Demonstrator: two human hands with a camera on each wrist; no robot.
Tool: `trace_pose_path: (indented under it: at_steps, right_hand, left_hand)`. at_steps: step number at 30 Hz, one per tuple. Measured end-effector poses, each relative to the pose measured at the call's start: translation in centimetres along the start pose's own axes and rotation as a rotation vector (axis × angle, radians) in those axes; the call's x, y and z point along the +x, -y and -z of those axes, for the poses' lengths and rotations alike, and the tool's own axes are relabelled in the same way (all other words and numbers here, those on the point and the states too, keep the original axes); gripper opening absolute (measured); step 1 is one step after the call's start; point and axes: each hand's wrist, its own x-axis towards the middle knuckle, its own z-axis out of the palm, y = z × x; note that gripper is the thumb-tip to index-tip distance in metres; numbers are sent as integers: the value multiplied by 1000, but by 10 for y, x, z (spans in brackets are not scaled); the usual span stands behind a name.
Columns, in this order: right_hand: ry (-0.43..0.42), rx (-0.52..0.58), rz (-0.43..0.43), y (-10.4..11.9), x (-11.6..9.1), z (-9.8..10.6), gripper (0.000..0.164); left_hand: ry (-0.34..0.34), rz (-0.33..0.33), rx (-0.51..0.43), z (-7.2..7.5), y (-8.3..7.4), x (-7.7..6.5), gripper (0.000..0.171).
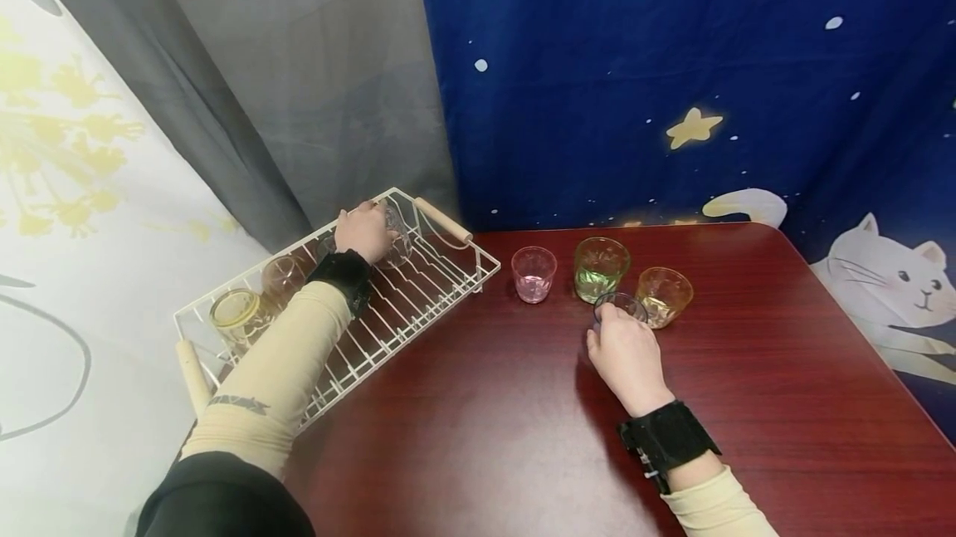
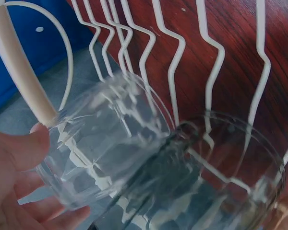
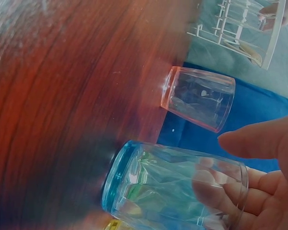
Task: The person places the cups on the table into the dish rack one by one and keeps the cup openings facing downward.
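Observation:
At the far end of the white wire rack [image 1: 373, 352], my left hand [image 1: 364, 231] holds a clear drinking glass [image 2: 105, 139], thumb on one side and fingers on the other. A second, darker-looking glass [image 2: 221, 177] is close beside it. On the table, my right hand [image 1: 629, 352] is at a blue-tinted glass [image 3: 182, 184]. Its fingers lie along the glass's far side, while the thumb [image 3: 252, 141] stands apart from the glass. Around it are a pink glass [image 1: 534, 275], a green glass [image 1: 601, 267] and a yellow glass [image 1: 667, 296], all upright.
Toward the rack's near end sit an upside-down yellow-tinted glass [image 1: 237, 317] and a brownish glass [image 1: 285, 278]. The rack has wooden handles [image 1: 443, 220]. A dark red table [image 1: 478, 437] lies beneath, with a blue curtain [image 1: 582, 89] behind.

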Motion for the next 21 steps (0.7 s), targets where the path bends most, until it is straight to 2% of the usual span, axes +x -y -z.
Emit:
trace_pose_path:
  at_steps: [4, 8, 13, 21]
  right_hand:
    - [-11, -11, 9, -1, -1, -2, 22]
    - [-45, -21, 32, -2, -2, -4, 19]
    - [-84, -22, 49, -2, -2, -5, 15]
    - [-101, -44, 63, -2, -3, -4, 16]
  left_hand:
    - [1, 4, 43, -1, -2, -3, 55]
    - [3, 22, 33, -3, -3, -4, 54]
    - [16, 44, 45, -8, -1, 1, 55]
    - [28, 59, 56, -12, -3, 6, 57]
